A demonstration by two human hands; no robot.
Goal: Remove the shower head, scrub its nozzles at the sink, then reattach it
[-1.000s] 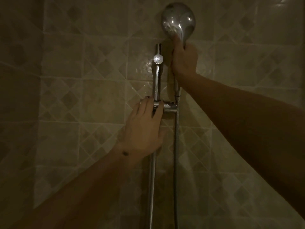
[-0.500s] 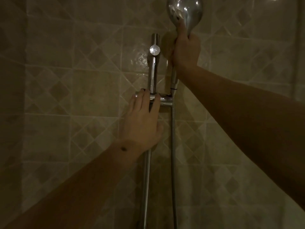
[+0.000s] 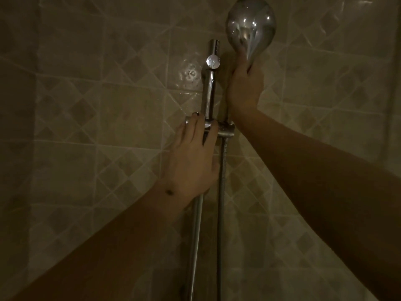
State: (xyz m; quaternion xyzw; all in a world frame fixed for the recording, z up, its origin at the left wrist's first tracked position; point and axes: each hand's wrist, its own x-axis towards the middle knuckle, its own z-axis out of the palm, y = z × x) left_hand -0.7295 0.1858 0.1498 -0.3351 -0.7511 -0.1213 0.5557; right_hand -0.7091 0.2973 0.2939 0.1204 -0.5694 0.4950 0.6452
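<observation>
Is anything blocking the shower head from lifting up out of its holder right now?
Nothing visible does. The right hand grips the shower head by its handle, with only tiled wall above. The left hand rests on the holder, beside the handle, not over it.

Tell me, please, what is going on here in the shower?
A person is working at a chrome shower rail on a tiled wall. The right hand grips the handle of the shower head, just under its round head. The left hand rests on the sliding bracket on the rail, fingers laid over it. The hose hangs down from the bracket. Whether the handle is free of the bracket cannot be told.
</observation>
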